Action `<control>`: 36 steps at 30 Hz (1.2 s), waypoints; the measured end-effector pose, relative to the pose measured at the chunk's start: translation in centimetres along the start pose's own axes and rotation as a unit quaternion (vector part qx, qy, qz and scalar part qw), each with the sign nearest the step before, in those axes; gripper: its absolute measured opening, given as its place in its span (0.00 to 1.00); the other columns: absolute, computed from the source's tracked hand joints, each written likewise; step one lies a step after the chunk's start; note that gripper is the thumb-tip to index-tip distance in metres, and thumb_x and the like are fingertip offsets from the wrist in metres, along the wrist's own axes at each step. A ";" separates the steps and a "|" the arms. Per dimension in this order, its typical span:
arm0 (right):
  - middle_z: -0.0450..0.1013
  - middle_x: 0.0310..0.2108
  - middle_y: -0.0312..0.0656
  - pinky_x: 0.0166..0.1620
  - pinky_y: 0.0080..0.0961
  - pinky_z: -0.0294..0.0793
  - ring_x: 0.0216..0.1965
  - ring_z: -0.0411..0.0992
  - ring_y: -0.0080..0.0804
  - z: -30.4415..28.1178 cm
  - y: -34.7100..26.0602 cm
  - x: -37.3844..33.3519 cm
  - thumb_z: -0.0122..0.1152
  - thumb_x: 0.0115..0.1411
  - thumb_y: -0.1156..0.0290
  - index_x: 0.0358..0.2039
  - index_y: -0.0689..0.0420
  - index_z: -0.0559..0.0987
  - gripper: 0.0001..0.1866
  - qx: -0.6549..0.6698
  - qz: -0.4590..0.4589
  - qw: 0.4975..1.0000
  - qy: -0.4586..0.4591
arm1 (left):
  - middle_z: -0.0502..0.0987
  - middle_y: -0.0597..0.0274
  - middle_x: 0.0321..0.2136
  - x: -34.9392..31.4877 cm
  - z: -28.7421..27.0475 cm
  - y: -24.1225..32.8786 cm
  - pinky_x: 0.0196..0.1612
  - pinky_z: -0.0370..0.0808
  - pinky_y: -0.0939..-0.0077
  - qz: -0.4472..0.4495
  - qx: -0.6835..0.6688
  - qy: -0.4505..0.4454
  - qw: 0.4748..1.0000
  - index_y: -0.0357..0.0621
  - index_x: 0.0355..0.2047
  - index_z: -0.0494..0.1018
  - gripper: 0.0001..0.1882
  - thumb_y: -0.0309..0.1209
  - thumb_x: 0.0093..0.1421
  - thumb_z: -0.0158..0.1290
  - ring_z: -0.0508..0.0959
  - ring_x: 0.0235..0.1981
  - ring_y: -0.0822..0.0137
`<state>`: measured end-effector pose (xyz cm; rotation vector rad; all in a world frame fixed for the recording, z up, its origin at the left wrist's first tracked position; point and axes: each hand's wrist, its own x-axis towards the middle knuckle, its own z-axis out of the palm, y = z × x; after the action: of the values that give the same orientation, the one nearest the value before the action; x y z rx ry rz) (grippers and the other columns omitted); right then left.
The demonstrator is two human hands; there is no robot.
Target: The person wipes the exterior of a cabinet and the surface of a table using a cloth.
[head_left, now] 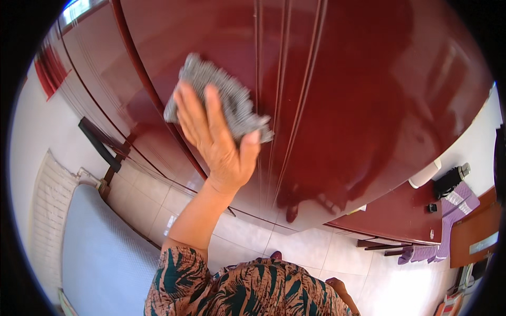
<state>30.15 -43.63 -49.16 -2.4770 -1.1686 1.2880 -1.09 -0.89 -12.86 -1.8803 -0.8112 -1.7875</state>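
My left hand (219, 139) is raised, its palm pressing a grey fluffy cloth (226, 97) flat against a glossy dark red wardrobe door (358, 89). The fingers are spread over the cloth and the thumb points right. The cloth lies just left of the vertical grooves (282, 105) in the door. My right hand (340, 289) hangs low beside my patterned top, only partly seen, and its fingers cannot be made out.
A light blue mattress (100, 258) lies at the lower left beside a white radiator (47, 205). The floor is pale tile (295, 247). At the right stands a low dark red cabinet (400, 216) with a black bottle (450, 180) and a purple cloth (456, 210).
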 end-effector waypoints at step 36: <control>0.77 0.43 0.48 0.50 0.36 0.74 0.45 0.75 0.47 -1.7 5.4 1.3 0.57 0.59 0.55 0.40 0.54 0.81 0.17 0.032 -0.029 0.996 0.075 | 0.56 0.45 0.66 16.2 1.2 9.6 0.66 0.48 0.54 0.247 0.081 0.011 0.966 0.44 0.64 0.61 0.31 0.48 0.66 0.41 0.55 0.67 0.46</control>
<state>34.99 -46.13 -51.26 -2.4274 -1.1368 1.0863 6.28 -5.19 4.02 -1.7580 -0.4121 -1.3848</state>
